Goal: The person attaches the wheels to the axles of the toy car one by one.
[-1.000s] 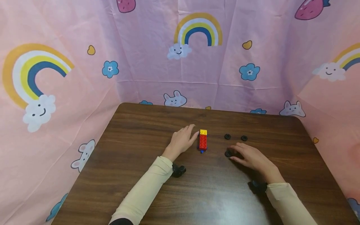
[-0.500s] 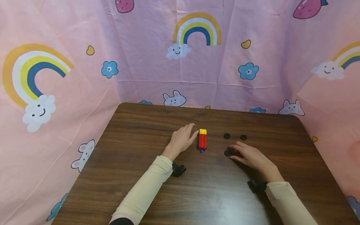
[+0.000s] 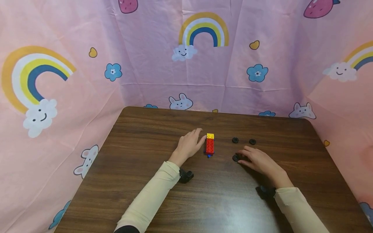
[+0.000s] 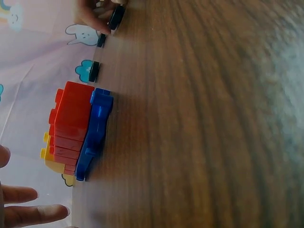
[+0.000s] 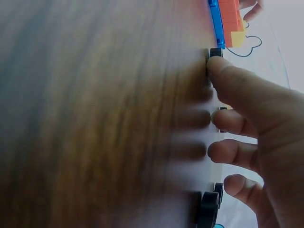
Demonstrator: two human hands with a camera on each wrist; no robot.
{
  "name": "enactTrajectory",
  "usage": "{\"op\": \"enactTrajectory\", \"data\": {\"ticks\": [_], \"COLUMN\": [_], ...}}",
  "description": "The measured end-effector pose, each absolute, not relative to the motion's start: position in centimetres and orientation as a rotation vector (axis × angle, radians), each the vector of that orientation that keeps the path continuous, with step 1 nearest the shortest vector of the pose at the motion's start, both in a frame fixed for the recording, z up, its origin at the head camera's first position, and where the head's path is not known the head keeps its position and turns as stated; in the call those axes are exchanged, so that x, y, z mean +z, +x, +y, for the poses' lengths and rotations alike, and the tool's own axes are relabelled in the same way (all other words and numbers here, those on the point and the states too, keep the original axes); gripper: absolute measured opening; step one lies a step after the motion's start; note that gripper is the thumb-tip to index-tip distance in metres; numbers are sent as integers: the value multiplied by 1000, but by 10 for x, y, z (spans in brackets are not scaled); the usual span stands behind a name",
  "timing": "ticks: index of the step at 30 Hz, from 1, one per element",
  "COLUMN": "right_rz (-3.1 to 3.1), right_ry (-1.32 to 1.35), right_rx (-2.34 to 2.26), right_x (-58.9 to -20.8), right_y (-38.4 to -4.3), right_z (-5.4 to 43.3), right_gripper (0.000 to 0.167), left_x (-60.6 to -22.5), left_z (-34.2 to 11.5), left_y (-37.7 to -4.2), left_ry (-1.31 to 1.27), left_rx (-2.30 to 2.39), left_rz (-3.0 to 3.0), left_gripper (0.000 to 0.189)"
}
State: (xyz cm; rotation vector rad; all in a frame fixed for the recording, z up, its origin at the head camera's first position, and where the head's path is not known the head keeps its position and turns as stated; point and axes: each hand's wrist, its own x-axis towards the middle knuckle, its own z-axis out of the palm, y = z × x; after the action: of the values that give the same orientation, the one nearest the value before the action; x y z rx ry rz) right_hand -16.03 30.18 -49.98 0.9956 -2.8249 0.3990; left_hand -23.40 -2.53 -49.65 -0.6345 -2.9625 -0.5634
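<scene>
A toy made of red and yellow building blocks (image 3: 209, 145) on a blue base (image 4: 97, 123) stands on the wooden table. To its left lies my left hand (image 3: 187, 145), fingers extended, the thumb close beside the yellow block but holding nothing. My right hand (image 3: 260, 161) has its thumb and a finger at either side of a small black wheel (image 3: 235, 158), pinching it at the tabletop. Two more black wheels lie farther back, one left (image 3: 235, 140) and one right (image 3: 252, 141). The right wrist view also shows a nearby wheel (image 5: 207, 210), hidden under the hand in the head view.
The brown wooden table (image 3: 151, 129) has a rounded back edge. Behind it and at both sides hangs a pink cloth (image 3: 157, 64) printed with rainbows, clouds and flowers. A black wrist camera (image 3: 186, 175) sits under the left wrist, another (image 3: 265, 191) under the right.
Both hands, the block toy and the wheels keep their places. Only a slight shift of the head view is visible.
</scene>
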Motion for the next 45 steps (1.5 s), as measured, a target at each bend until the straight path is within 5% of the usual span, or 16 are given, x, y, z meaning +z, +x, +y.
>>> {"op": "enactTrajectory", "data": {"ticks": [32,45], "right_rz": [-2846,-2923], "right_ry": [971,974], "right_rx": [485,463], "right_x": [-503,-500], "right_y": [-162,-166], "right_z": [299,293], "right_gripper": [21,34], "left_x": [-499,-499], "left_z": [-23,-23], "left_y": [-232,-232], "left_ry": [-632,-628], "left_rx": [-570,-580], "left_rz": [-2978,-2963], "left_gripper": [54,51]}}
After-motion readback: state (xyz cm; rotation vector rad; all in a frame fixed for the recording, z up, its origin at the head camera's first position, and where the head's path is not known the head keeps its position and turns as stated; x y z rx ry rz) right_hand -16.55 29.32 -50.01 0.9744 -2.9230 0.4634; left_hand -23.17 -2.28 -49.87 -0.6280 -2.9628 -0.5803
